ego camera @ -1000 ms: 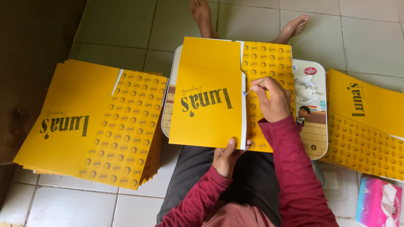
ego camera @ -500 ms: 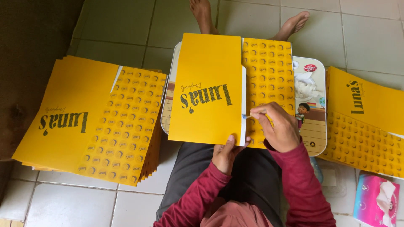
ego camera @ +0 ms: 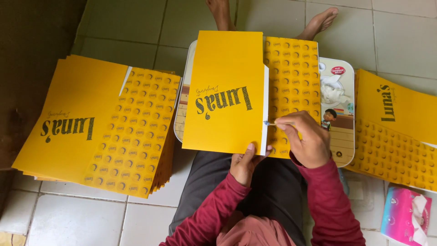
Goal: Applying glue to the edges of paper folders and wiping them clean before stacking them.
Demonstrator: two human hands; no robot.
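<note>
Cardboard sheet (ego camera: 225, 91), yellow, flat-folded, lay on a tray (ego camera: 339, 150) across the sitter's lap. Left hand (ego camera: 245, 165) pinched its near edge, thumb on top. Right hand (ego camera: 307, 141) pinched a thin brush (ego camera: 272, 123) at the white flap. Judged light, stiff, easily creased; best held by edges. Further stack (ego camera: 98, 125) lay left.

Right hand (ego camera: 309, 143), pinching a thin brush-like stick (ego camera: 271, 123), now sits lower along the white inner strip of the folded yellow cardboard sheet (ego camera: 227, 91): a second ago it was near the strip's upper part, half a second ago around the lower third, and it is now slightly above that point, its tip touching the strip's edge. Left hand (ego camera: 245, 164) has its thumb raised further onto the sheet's lower edge.
</note>
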